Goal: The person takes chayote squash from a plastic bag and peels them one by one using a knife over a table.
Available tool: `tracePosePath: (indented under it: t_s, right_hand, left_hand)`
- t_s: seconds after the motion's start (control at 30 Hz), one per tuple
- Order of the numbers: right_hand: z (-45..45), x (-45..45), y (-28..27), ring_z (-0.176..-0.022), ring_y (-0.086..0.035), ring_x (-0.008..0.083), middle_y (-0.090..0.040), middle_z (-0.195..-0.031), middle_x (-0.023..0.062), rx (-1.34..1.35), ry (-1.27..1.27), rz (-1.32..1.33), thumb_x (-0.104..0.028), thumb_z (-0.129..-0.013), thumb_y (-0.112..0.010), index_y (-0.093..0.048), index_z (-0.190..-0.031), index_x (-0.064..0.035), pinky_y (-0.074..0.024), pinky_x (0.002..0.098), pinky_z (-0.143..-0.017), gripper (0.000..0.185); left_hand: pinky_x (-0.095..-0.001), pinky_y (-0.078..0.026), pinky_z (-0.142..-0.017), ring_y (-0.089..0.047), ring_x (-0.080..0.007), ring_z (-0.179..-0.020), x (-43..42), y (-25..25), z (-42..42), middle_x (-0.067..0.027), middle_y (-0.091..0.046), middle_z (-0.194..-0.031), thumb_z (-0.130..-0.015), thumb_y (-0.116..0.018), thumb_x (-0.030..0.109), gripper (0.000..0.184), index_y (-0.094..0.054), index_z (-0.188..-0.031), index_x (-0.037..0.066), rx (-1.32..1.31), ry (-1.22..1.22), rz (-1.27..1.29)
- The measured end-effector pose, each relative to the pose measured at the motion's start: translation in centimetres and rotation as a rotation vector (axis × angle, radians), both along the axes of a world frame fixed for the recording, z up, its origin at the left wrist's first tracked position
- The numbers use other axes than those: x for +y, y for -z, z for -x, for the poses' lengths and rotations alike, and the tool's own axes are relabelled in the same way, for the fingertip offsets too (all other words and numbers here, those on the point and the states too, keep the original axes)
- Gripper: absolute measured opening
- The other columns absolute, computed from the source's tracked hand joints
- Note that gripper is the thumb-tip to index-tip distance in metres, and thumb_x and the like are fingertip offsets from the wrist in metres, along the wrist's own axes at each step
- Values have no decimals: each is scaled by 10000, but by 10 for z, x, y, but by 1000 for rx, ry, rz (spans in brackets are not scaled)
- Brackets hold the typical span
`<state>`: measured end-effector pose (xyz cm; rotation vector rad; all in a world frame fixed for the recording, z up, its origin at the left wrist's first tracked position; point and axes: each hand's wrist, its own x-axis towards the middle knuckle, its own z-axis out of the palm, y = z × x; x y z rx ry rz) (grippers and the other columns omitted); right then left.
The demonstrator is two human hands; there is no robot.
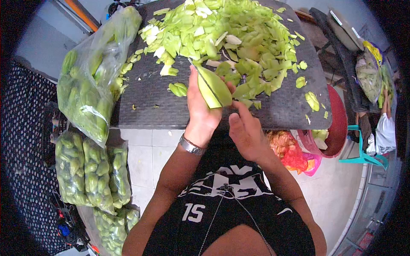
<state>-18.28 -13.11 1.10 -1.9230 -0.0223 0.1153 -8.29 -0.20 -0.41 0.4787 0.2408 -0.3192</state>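
My left hand point(201, 98), with a metal watch point(191, 146) on its wrist, is wrapped round a pale green chayote point(215, 87) above the table's near edge. A thin dark, blade-like strip runs lengthwise along the chayote, its narrow tip sticking out at the upper left. My right hand point(245, 130) is at the chayote's lower right, fingers curled and the index finger close to its end. Whatever lies inside that hand is hidden. Behind both hands a large heap of green slices point(239, 36) spreads over the dark woven tabletop point(149, 91).
A clear bag of chayotes point(92, 81) leans on the table's left side; several more filled bags point(87, 170) stand below. At right are a red tub point(339, 123), a red net bag point(294, 151) and a turquoise stool point(365, 155). Another person's arm and white clothing point(386, 130) show far right.
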Motion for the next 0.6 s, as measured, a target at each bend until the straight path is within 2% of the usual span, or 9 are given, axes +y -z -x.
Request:
tracePosePath:
  t_s: [0.17,0.33,0.47,0.57,0.6]
  right_hand:
    - [-1,2,4,-657,-672,441,-613,-652,232,-83,7,-20,-491,-1050,-462,-430,-1335,2,-444,517,-574,571]
    - [-6,3,13,-676,-654,481,-594,-652,254,-101,-23,-29,-491,-1050,-461,-413,-1317,3,-429,519,-554,563]
    - [-4,10,8,-698,-644,506,-587,-658,268,-64,2,-41,-480,-1054,-453,-424,-1299,25,-433,535,-565,563]
    - [-6,14,23,-721,-644,518,-586,-663,280,-234,67,1,-462,-1060,-443,-444,-1277,48,-444,548,-582,554]
    - [-5,14,21,-733,-643,522,-590,-675,288,-210,57,-12,-459,-1060,-443,-450,-1269,53,-448,551,-592,554]
  left_hand:
    - [-461,-564,-778,-649,-291,-788,-2,2,1,-111,-646,-881,-1015,-470,590,543,-616,-989,67,-33,-21,-46]
    - [-450,-566,-746,-654,-297,-772,1,-3,7,-119,-646,-887,-1038,-444,554,511,-593,-1017,65,-71,-31,-84]
    - [-438,-563,-745,-670,-301,-776,2,-4,12,-127,-646,-876,-1059,-367,564,556,-582,-999,55,-149,-75,-206]
    - [-411,-556,-739,-681,-289,-792,-2,-13,22,-132,-651,-861,-1063,-300,598,639,-589,-965,37,-172,-71,-283]
    - [-406,-555,-745,-682,-287,-789,-4,-15,23,-129,-651,-859,-1067,-283,597,650,-590,-963,34,-163,-74,-281]
